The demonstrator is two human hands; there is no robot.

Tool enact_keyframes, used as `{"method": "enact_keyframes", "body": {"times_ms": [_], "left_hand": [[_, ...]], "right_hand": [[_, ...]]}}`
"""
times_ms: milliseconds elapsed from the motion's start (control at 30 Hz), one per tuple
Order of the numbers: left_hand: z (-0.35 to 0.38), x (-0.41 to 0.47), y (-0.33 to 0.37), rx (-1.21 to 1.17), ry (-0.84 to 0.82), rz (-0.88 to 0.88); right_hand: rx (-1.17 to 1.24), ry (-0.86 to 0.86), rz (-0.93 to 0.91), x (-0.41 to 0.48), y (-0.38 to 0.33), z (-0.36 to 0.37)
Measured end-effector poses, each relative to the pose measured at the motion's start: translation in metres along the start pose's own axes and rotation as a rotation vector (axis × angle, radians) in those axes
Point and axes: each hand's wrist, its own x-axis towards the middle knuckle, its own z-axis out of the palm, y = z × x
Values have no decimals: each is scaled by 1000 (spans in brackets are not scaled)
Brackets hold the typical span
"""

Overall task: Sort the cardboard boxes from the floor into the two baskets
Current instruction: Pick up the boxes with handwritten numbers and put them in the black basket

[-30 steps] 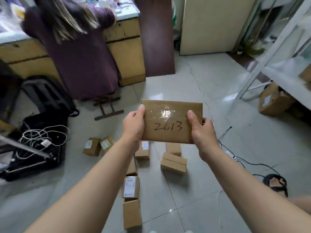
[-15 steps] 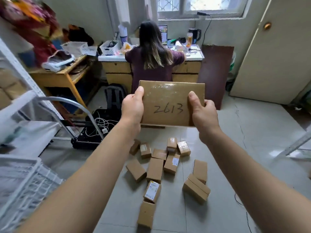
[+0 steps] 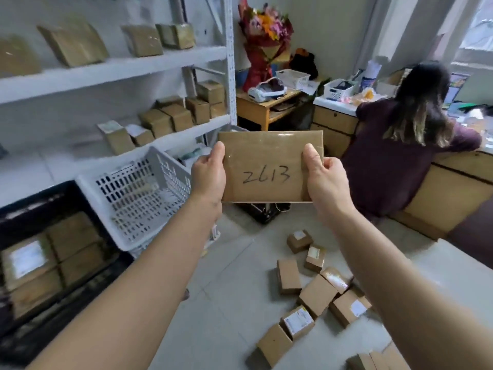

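Observation:
I hold a flat cardboard box (image 3: 266, 164) marked "2613" out in front of me at chest height. My left hand (image 3: 209, 173) grips its left edge and my right hand (image 3: 324, 177) grips its right edge, thumbs on the front face. A white perforated basket (image 3: 138, 193) stands on the floor just left of the box. Left of that, a black basket (image 3: 88, 217) holds several cardboard boxes (image 3: 50, 252). Several more small cardboard boxes (image 3: 314, 289) lie scattered on the floor at lower right.
A white metal shelf unit (image 3: 120, 65) with boxes fills the left wall. A person in a purple top (image 3: 394, 158) leans on a desk (image 3: 453, 188) at right. A wooden table (image 3: 266, 102) with a flower bouquet (image 3: 264, 41) stands behind.
My view has swung left from the floor and desk toward the shelves and baskets. Both hands keep the same grip on the "2613" box, which now hangs beside the white basket.

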Motion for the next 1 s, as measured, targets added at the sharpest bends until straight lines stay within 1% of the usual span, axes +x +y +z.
{"method": "enact_keyframes", "body": {"times_ms": [167,333,467,567,767,1000], "left_hand": [[-106,30,13,-54,184,33],[-230,60,17,-63,381,40],[-326,78,17,-89,568,21],[-383,87,15,-108,659,-10],[-458,104,4,-153,785,-64],[-503,142,-11,-222,905,-155]], "right_hand": [[-5,-214,-18,-12,-16,116],[-21,-422,-33,-48,-21,246],[-38,-572,-61,-83,-21,348],[-65,-668,-60,-107,-15,412],[-132,-812,-61,-135,-6,502],[-202,-984,-59,-129,12,589]]}}
